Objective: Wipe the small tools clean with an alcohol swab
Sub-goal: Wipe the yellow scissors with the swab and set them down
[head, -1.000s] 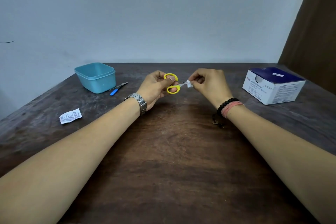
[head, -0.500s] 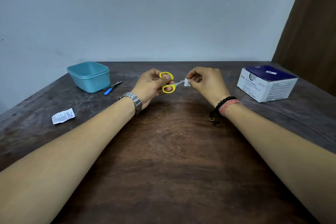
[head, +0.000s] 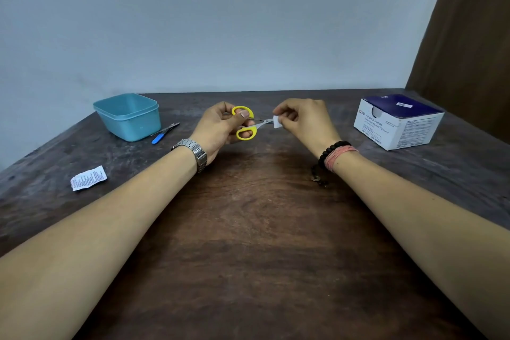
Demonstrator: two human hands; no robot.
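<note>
My left hand (head: 220, 125) holds small yellow-handled scissors (head: 246, 125) by the finger loops above the middle of the dark wooden table (head: 248, 243). The blades are slightly apart and point right. My right hand (head: 303, 121) pinches a folded white alcohol swab (head: 276, 122) around the tip of the lower blade. Beside the teal tub, a blue-handled tool and a thin metal tool (head: 164, 130) lie together on the table.
A teal plastic tub (head: 128, 116) stands at the back left. A torn white swab wrapper (head: 88, 177) lies near the left edge. A white and navy box of alcohol swabs (head: 397, 121) sits at the back right. A brown curtain hangs at the far right.
The scissor blades have opened a little, and the swab has slid out to the tip of the lower blade. Both hands stay in the same place over the table.
</note>
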